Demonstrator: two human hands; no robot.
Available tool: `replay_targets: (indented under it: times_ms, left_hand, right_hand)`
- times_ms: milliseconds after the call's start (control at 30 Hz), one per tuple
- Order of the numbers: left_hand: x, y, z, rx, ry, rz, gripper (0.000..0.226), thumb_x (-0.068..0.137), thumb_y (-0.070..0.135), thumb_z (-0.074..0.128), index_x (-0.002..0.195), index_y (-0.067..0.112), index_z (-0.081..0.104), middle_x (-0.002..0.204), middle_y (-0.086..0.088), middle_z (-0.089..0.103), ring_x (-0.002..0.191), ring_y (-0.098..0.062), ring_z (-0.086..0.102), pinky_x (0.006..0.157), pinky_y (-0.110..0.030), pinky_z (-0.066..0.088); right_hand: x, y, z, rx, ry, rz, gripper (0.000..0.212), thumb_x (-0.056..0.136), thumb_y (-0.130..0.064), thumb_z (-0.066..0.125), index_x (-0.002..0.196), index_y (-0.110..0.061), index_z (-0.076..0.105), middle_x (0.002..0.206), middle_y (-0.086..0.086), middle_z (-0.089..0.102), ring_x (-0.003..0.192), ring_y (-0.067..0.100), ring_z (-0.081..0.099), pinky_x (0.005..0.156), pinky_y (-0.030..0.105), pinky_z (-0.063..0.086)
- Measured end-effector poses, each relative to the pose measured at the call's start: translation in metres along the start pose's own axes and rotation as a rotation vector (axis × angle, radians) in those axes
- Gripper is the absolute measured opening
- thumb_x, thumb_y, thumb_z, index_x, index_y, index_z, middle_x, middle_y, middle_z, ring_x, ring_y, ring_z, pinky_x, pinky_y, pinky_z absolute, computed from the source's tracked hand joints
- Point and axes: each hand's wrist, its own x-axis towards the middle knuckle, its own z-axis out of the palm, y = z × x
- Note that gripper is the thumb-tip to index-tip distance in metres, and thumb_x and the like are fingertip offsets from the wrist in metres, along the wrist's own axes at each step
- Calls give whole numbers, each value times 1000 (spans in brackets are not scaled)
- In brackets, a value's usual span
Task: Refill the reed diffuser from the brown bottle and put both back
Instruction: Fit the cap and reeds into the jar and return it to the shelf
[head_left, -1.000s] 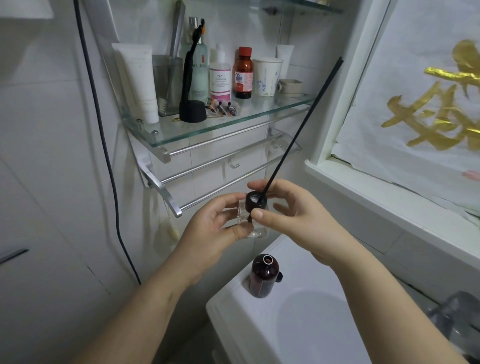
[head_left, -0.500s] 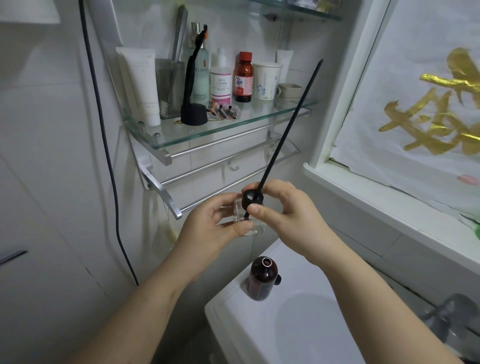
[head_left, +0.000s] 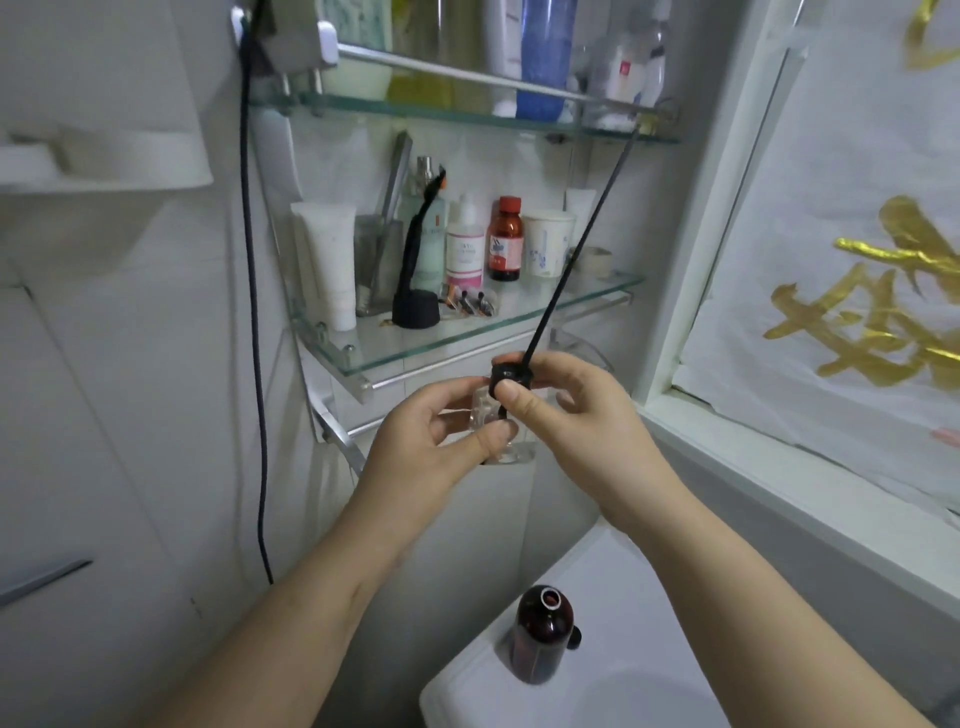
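Note:
My left hand (head_left: 436, 441) grips the clear glass diffuser bottle (head_left: 511, 451) in front of the lower glass shelf. My right hand (head_left: 566, 415) pinches its black cap (head_left: 511, 375) between thumb and fingers. A long black reed (head_left: 582, 249) sticks up out of the cap and leans up to the right. The brown bottle (head_left: 543, 642) stands uncapped on the white toilet tank lid (head_left: 467, 691) below my hands, with a small black cap (head_left: 574, 636) beside it.
The lower glass shelf (head_left: 431, 343) holds a white tube, a black razor in its stand, several bottles and a paper cup. An upper glass shelf (head_left: 467, 117) carries more bottles. A black cable (head_left: 254, 338) hangs down the wall at left. A window ledge (head_left: 779, 457) runs at right.
Both hands have lifted the diffuser toward the lower shelf and the view has tilted up, bringing the upper shelf into sight. The reed stands steeper than before.

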Motion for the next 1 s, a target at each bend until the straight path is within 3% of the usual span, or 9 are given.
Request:
replay_targets:
  times_ms: [100, 200, 300, 433, 567, 733, 867, 933, 1000]
  left_hand:
    - [11, 28, -2, -22, -9, 46, 32, 82, 6, 70, 110, 21, 67, 106, 0, 75, 91, -16, 71, 79, -33, 60]
    - [25, 56, -6, -2, 7, 111, 32, 80, 11, 70, 111, 21, 69, 105, 1, 75, 95, -15, 71, 79, -32, 59]
    - [35, 89, -13, 30, 46, 173, 32, 74, 28, 75, 106, 26, 71, 105, 2, 75, 100, -13, 69, 84, -29, 54]
    - [45, 114, -17, 62, 85, 187, 30, 72, 36, 78, 100, 27, 73, 99, 5, 76, 97, -15, 71, 89, -38, 55]
    - [56, 149, -20, 171, 108, 265, 32, 73, 43, 76, 101, 29, 73, 101, 9, 75, 100, -13, 70, 91, -41, 54]
    - [69, 203, -29, 450, 159, 356, 34, 77, 57, 63, 101, 34, 71, 102, 14, 73, 102, -6, 65, 94, -39, 51]
    - [83, 232, -36, 662, 229, 380, 21, 89, 47, 57, 98, 32, 69, 102, 14, 68, 98, -4, 62, 77, -21, 44]
    - [93, 238, -41, 749, 278, 381, 36, 91, 45, 55, 110, 18, 69, 110, 1, 69, 98, -14, 64, 79, -29, 50]
    - [102, 240, -45, 789, 302, 365, 37, 92, 43, 55, 108, 13, 69, 106, -9, 70, 91, -22, 66, 82, -40, 54]
  right_hand:
    - [18, -19, -3, 75, -1, -34, 21, 90, -29, 67, 111, -26, 70, 104, -7, 75, 104, 9, 66, 94, 29, 50]
    - [38, -41, -12, 145, -85, -60, 21, 92, -29, 63, 111, -24, 70, 107, -7, 75, 104, 5, 67, 90, 23, 50]
    - [56, -67, -28, 183, -219, -68, 18, 92, -26, 63, 108, -28, 70, 105, -13, 75, 92, -5, 65, 71, 9, 47]
    - [70, -82, -40, 228, -272, -77, 32, 91, -13, 62, 123, -18, 65, 120, 4, 71, 104, 17, 68, 81, 27, 51]
    - [92, -111, -50, 251, -261, -113, 37, 89, -11, 64, 126, -12, 63, 117, 4, 73, 98, 10, 68, 71, 18, 52]
    - [119, -154, -56, 236, -246, -192, 32, 88, -12, 65, 120, -12, 61, 112, 3, 72, 103, 15, 68, 93, 31, 54]
    - [137, -177, -51, 222, -274, -237, 19, 93, -8, 60, 109, -16, 65, 124, 16, 67, 111, 24, 65, 100, 35, 50]
    - [148, -183, -46, 217, -278, -237, 19, 94, -7, 59, 102, -24, 63, 125, 17, 65, 119, 30, 61, 105, 38, 47]
    - [162, -184, -40, 187, -269, -233, 25, 95, -7, 59, 119, -15, 62, 123, 12, 66, 119, 28, 61, 101, 33, 49]
